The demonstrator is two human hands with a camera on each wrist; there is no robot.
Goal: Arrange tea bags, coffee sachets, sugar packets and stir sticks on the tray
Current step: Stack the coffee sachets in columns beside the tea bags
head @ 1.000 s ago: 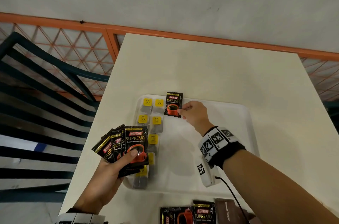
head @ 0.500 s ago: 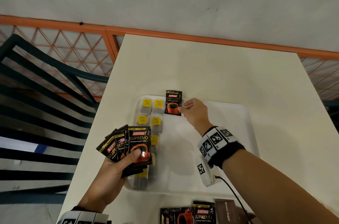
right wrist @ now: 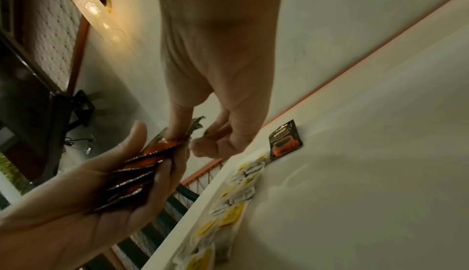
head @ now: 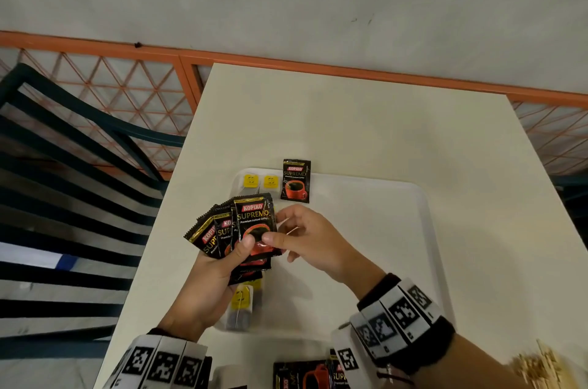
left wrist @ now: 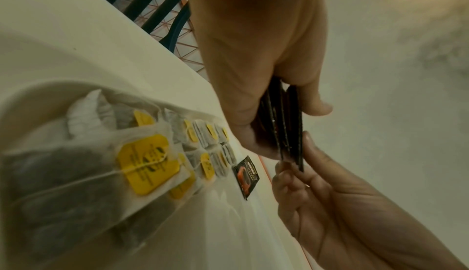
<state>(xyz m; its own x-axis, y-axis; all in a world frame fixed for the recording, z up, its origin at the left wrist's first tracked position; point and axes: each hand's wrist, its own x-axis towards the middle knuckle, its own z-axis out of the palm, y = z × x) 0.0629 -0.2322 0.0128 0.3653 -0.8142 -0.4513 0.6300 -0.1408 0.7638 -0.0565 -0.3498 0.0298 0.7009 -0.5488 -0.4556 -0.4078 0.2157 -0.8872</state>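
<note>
My left hand (head: 222,264) grips a fan of several black coffee sachets (head: 241,229) above the tray's left side. My right hand (head: 286,236) pinches the front sachet (head: 254,223) of the fan between thumb and fingers. One coffee sachet (head: 296,181) lies flat at the far edge of the white tray (head: 381,229), next to two columns of tea bags (head: 251,181) with yellow tags. In the left wrist view the tea bags (left wrist: 142,164) run along the tray and the lone sachet (left wrist: 247,176) lies beyond them. The right wrist view shows the same sachet (right wrist: 285,139).
More coffee sachets (head: 305,374) lie on the cream table (head: 350,121) at the near edge, with a bundle of stir sticks (head: 541,363) at the lower right. A dark slatted chair (head: 79,197) stands left. An orange railing (head: 318,70) runs behind the table.
My right hand let go of the sachet laid at the tray's far edge and came back to the fan in my left hand, where it now pinches the front sachet.
</note>
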